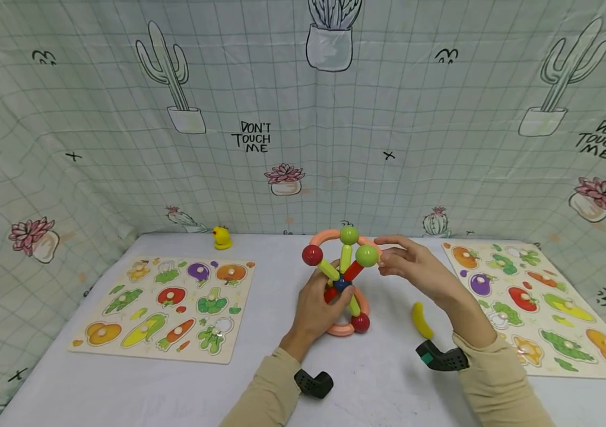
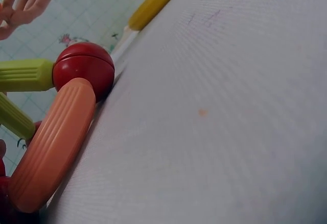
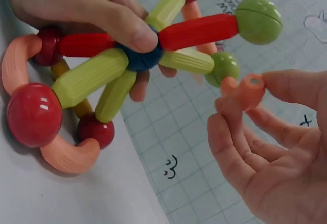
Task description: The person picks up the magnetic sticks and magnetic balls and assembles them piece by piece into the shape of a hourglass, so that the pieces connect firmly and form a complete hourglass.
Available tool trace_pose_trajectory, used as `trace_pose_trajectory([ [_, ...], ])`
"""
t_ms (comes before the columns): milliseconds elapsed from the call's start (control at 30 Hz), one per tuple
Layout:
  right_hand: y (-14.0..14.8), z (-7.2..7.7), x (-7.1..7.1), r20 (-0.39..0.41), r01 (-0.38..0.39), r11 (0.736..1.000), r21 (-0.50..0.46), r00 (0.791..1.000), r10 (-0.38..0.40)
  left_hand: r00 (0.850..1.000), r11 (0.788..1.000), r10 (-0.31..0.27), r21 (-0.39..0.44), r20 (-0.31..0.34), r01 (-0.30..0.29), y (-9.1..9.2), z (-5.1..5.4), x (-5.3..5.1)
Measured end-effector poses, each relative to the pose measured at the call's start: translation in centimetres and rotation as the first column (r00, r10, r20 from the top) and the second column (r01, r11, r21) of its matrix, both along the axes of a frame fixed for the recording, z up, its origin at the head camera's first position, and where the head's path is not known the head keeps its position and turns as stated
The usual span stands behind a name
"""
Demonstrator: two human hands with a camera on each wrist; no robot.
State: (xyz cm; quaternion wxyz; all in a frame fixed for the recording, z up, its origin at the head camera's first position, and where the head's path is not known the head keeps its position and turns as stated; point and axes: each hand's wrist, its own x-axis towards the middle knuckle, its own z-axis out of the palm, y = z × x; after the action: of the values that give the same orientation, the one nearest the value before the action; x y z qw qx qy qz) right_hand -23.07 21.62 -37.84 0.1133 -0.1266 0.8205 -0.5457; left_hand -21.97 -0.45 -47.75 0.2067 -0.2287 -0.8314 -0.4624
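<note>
A magnetic ball-and-stick structure stands on the table, with a dark blue ball (image 3: pixel 140 55) at its centre. My left hand (image 1: pixel 313 302) grips it there, thumb on the blue ball. Yellow-green sticks (image 3: pixel 92 76) and red sticks (image 3: pixel 199 31) radiate to red balls (image 3: pixel 34 115) and green balls (image 3: pixel 259 20). Curved orange sticks (image 2: pixel 53 145) join the lower red balls; another (image 1: pixel 326 236) spans a red and a green ball on top. My right hand (image 1: pixel 425 270) pinches a curved orange stick (image 3: pixel 250 90) by one end. Its other end is by the rear green ball (image 3: pixel 223 69); contact is unclear.
A curved yellow stick (image 1: pixel 421 320) lies right of the structure. Vegetable puzzle boards stand at the left (image 1: pixel 185 281) and right (image 1: pixel 548 290). A yellow rubber duck (image 1: pixel 221 237) sits at the back, before a hanging patterned cloth (image 1: pixel 345 118).
</note>
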Motion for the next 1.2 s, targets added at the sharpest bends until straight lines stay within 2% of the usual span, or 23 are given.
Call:
trace_pose_trajectory([
  [200, -0.8, -0.1, 0.1, 0.002, -0.04, 0.986, -0.162, 0.999, 0.041, 0.999, 1.0, 0.011, 0.009, -0.031, -0.01, -0.1, -0.2, 0.0],
  [533, -1.5, 0.0, 0.3, -0.024, -0.066, 0.96, -0.274, 0.998, 0.062, 0.999, 1.0, 0.011, 0.012, -0.038, -0.011, 0.1, -0.2, 0.0],
  [667, -1.6, -0.1, 0.2, -0.046, -0.07, 0.963, -0.26, 0.997, 0.06, 1.0, 1.0, 0.012, 0.015, -0.029, -0.011, 0.1, -0.2, -0.1],
  [1000, -2.3, -0.3, 0.2, -0.076, -0.016, 0.98, -0.198, 0.997, 0.0, 1.0, 0.999, 0.005, 0.033, -0.009, -0.005, 0.1, 0.0, 0.0],
  [1200, -2.2, 0.3, 0.6, -0.067, -0.057, 0.984, -0.169, 0.997, 0.046, 1.0, 1.0, 0.008, 0.023, -0.029, -0.008, 0.1, -0.1, -0.1],
])
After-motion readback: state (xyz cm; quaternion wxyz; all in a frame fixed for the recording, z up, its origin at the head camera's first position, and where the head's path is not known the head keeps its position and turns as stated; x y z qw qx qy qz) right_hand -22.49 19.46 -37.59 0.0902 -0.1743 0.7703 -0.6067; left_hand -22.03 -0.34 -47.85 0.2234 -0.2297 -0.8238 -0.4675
